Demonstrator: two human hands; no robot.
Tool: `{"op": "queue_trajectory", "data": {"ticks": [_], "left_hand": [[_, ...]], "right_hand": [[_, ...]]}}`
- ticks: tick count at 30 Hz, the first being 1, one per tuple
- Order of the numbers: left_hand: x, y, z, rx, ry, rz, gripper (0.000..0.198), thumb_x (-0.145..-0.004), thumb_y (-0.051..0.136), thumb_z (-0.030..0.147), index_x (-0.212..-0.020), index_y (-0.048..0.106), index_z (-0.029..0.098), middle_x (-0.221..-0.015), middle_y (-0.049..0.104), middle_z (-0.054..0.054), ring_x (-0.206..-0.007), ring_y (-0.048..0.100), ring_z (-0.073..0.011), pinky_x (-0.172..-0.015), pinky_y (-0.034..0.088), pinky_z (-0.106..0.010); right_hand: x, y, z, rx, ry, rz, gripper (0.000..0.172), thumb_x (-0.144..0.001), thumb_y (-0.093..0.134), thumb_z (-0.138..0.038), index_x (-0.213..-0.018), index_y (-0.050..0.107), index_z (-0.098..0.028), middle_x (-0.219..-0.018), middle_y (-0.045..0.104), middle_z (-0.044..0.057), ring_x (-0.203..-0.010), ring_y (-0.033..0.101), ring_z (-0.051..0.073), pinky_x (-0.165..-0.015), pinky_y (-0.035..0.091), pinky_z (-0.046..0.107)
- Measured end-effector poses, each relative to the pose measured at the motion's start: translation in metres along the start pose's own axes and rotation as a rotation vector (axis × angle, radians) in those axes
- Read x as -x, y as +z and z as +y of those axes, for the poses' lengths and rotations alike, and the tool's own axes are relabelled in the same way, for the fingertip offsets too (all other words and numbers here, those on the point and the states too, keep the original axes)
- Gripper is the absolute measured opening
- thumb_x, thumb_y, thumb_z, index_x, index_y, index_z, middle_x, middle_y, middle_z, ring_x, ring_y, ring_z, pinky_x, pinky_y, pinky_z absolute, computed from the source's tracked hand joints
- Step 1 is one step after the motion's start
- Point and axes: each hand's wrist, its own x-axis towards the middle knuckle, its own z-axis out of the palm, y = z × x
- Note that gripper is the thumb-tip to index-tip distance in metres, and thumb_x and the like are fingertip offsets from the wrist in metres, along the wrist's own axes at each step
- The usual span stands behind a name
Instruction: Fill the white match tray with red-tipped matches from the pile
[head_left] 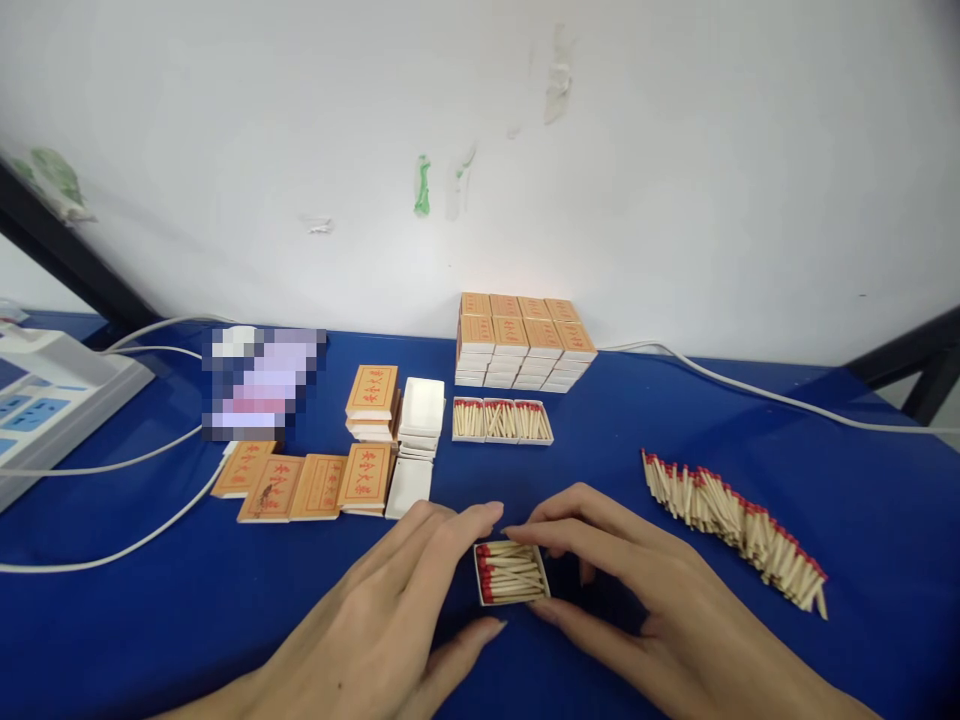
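A white tray of red-tipped matches (511, 574) lies on the blue table between my hands. My right hand (630, 570) grips its right end, with fingers at the far corner and thumb at the near corner. Just left of the tray, my left hand (409, 590) has its thumb and fingers apart and holds nothing. Beyond the hands, three filled trays (502, 421) stand side by side. Empty white trays (410, 488) are stacked left of them, next to orange matchbox sleeves (366, 476). A long row of loose matches (735, 525) lies on the right.
Stacked closed matchboxes (521, 340) stand against the white wall (675, 180). A power strip (52, 400) with white cables is at the left, near a blurred flat object (262, 380). Another cable (750, 395) runs along the back right of the blue table (600, 430).
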Motion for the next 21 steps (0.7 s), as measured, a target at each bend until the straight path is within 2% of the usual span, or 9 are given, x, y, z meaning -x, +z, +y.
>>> {"op": "queue_trajectory", "data": {"ticks": [7,12,16,21], "left_hand": [[-0.0014,0.0014,-0.0006,0.008,0.009,-0.003,0.041,-0.126,0.049,0.042,-0.165,0.047,0.029,-0.141,0.082,-0.005,-0.124,0.084,-0.0193,-0.105,0.071,-0.029],[0.0012,0.0030,-0.0033,0.033,0.025,0.005,0.041,-0.126,0.049,0.037,-0.166,0.049,0.028,-0.141,0.082,-0.006,-0.124,0.084,-0.0210,-0.103,0.072,-0.031],[0.0013,0.0036,-0.0036,0.030,-0.008,-0.012,0.041,-0.125,0.053,0.034,-0.165,0.048,0.029,-0.142,0.081,-0.004,-0.124,0.084,-0.0194,-0.108,0.071,-0.032],[0.0016,0.0036,-0.0047,0.043,-0.008,0.001,0.049,-0.123,0.057,0.035,-0.170,0.047,0.029,-0.152,0.077,-0.005,-0.134,0.081,-0.0204,-0.118,0.066,-0.035]], "right_hand": [[-0.0006,-0.0006,0.0020,-0.056,0.026,0.013,0.029,-0.109,0.075,-0.020,-0.135,0.079,-0.033,-0.130,0.075,0.003,-0.107,0.077,0.017,-0.089,0.066,0.027],[-0.0008,0.0011,0.0049,-0.059,0.055,0.017,0.029,-0.106,0.078,-0.020,-0.132,0.081,-0.032,-0.128,0.075,0.003,-0.108,0.077,0.017,-0.092,0.065,0.028],[-0.0001,0.0006,0.0040,-0.067,0.041,0.018,0.030,-0.107,0.077,-0.021,-0.133,0.081,-0.035,-0.128,0.075,0.002,-0.106,0.077,0.017,-0.091,0.066,0.028],[0.0026,0.0031,0.0040,-0.004,0.055,0.091,0.029,-0.109,0.076,-0.025,-0.136,0.080,-0.034,-0.130,0.075,0.004,-0.107,0.078,0.019,-0.091,0.067,0.030]]}}
